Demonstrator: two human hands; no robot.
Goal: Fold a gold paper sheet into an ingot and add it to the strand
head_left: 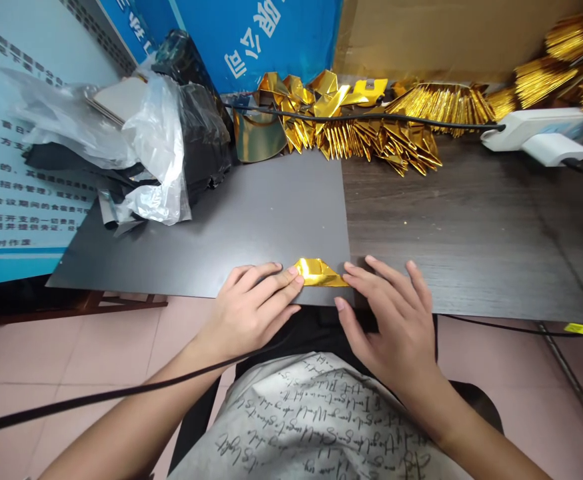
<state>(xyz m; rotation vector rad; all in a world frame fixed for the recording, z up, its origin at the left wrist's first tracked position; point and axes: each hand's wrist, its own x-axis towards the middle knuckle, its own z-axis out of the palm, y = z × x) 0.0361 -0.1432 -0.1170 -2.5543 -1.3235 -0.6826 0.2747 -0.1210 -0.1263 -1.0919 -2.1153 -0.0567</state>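
Note:
A small piece of folded gold foil paper (316, 273) lies near the front edge of the dark table, its top corners slanted. My left hand (256, 303) holds down its left end, the fingertips close together on the foil and the thumb lower, by the table edge. At the right end, my right hand (391, 313) has its fingers spread, with the index fingertip touching the foil's pointed tip. The right thumb stays apart, below the foil near the edge.
Several folded gold foil pieces (356, 137) line the back of the table. A black cable crosses them to a white power strip (531, 130). Clear plastic wrap (159, 153) sits at the left on the grey board (271, 207). A cardboard box (421, 40) stands behind.

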